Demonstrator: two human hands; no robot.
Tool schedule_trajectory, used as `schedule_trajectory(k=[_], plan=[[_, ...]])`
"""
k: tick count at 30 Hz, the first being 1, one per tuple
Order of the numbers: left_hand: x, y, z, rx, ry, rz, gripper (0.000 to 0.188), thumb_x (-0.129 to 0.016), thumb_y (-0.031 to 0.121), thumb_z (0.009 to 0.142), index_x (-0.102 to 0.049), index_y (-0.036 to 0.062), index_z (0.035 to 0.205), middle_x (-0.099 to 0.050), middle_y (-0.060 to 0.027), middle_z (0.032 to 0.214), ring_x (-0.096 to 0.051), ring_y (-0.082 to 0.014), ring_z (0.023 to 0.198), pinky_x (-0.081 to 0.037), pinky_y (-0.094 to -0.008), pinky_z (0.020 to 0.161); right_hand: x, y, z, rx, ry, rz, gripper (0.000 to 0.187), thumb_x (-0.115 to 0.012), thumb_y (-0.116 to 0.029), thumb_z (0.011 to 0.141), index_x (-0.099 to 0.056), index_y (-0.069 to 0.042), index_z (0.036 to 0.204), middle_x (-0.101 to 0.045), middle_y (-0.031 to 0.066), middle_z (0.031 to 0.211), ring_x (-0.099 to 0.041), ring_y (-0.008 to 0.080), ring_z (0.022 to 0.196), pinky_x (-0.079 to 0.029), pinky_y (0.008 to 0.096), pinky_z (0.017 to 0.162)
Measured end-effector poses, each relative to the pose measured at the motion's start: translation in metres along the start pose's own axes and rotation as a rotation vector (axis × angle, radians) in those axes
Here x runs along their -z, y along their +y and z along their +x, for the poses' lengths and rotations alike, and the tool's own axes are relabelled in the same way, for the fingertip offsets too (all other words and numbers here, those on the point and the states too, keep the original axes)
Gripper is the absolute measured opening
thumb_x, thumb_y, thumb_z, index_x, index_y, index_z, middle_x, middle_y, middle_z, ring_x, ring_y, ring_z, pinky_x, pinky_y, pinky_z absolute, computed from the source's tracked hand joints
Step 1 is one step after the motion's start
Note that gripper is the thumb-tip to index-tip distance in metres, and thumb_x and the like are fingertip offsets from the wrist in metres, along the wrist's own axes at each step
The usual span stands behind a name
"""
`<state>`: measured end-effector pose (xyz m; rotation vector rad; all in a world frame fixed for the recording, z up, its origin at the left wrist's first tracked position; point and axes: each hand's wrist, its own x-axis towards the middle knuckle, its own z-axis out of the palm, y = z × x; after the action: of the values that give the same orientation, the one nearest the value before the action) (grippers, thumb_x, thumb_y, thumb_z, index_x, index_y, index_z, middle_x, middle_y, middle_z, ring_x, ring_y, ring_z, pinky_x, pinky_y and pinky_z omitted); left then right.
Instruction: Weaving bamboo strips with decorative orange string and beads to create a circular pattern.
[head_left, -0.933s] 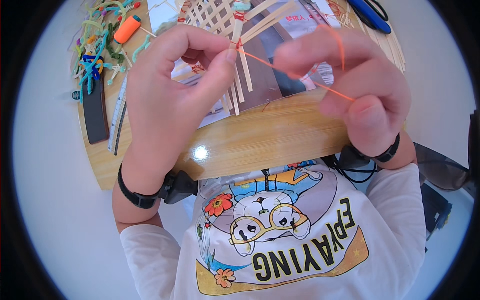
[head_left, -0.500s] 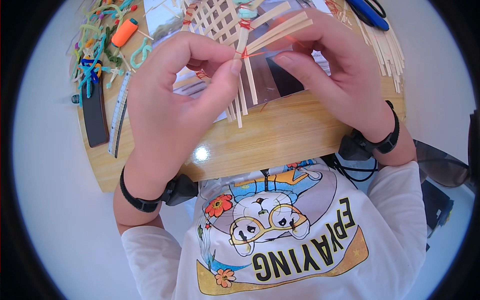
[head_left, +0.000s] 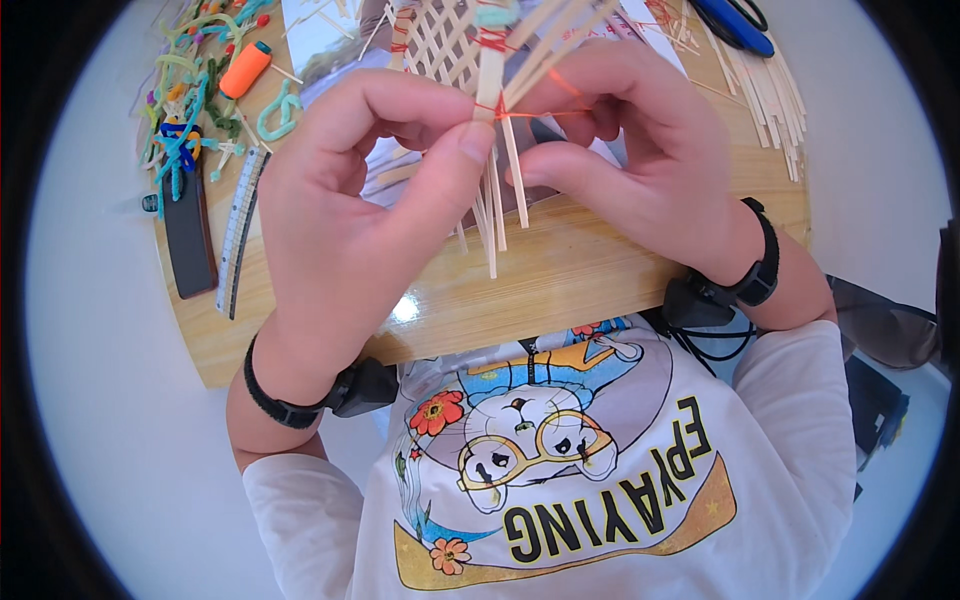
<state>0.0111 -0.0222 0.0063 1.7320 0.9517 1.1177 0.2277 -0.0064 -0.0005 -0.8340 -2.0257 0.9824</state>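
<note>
Two hands up over the desk [head_left: 560,265] here: your left hand [head_left: 350,205] is pinching the thick strip of the woven lattice [head_left: 445,45] between thumb and index, so most of the lattice sits just beyond that grip, with strip ends [head_left: 517,185] hanging down between your hands. Your right hand [head_left: 665,150] is curled close by on the other side, red-orange thread [head_left: 545,115] running over to it; can't tell if it's actually gripping that.

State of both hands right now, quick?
Left hand: closed, thumb and forefinger pinching a pale, flat wooden strip.
Right hand: thumb and forefinger parted, thin orange thread across forefinger; curled fingers' grip can't be told.
</note>
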Motion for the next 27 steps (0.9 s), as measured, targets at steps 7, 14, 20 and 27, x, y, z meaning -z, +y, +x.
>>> schedule_trajectory(k=[7, 14, 20, 27], plan=[[-0.003, 0.011, -0.003, 0.102, 0.084, -0.166, 0.015, -0.059, -0.001, 0.090, -0.057, -0.0017, 0.105, -0.065, -0.0054, 0.099, -0.060, -0.0082, 0.088, -0.048, -0.0215, 0.079, -0.005, -0.004, -0.001, 0.154, 0.127, 0.199, 0.021, -0.064, 0.006, 0.086, -0.058, 0.002, 0.106, -0.063, 0.0084, 0.100, -0.059, 0.0124, 0.085, -0.047, 0.0247, 0.075], [-0.007, 0.000, -0.003, -0.040, 0.124, -0.325, 0.022, -0.058, -0.001, 0.090, -0.056, -0.0033, 0.112, -0.065, -0.0095, 0.107, -0.061, -0.0124, 0.096, -0.047, -0.0266, 0.087, 0.002, -0.009, -0.001, 0.198, 0.035, 0.102, 0.021, -0.061, 0.010, 0.085, -0.058, 0.005, 0.105, -0.065, 0.0123, 0.097, -0.060, 0.0152, 0.082, -0.046, 0.0249, 0.072], [-0.005, -0.006, -0.003, -0.148, 0.226, -0.169, 0.025, -0.058, -0.001, 0.090, -0.054, -0.0018, 0.115, -0.064, -0.0091, 0.107, -0.061, -0.0122, 0.094, -0.048, -0.0265, 0.085, -0.001, -0.007, -0.002, 0.182, 0.026, 0.170, 0.034, -0.070, 0.001, 0.081, -0.056, 0.003, 0.113, -0.060, 0.0076, 0.099, -0.054, 0.0124, 0.079, -0.040, 0.0239, 0.064], [-0.004, -0.007, -0.002, -0.168, 0.281, -0.170, 0.025, -0.066, -0.003, 0.083, -0.053, -0.0010, 0.105, -0.064, -0.0088, 0.100, -0.060, -0.0132, 0.093, -0.047, -0.0307, 0.089, -0.009, -0.011, -0.002, 0.170, 0.077, 0.086, 0.037, -0.071, -0.001, 0.081, -0.057, 0.000, 0.115, -0.058, 0.0040, 0.098, -0.051, 0.0099, 0.077, -0.037, 0.0233, 0.063]])
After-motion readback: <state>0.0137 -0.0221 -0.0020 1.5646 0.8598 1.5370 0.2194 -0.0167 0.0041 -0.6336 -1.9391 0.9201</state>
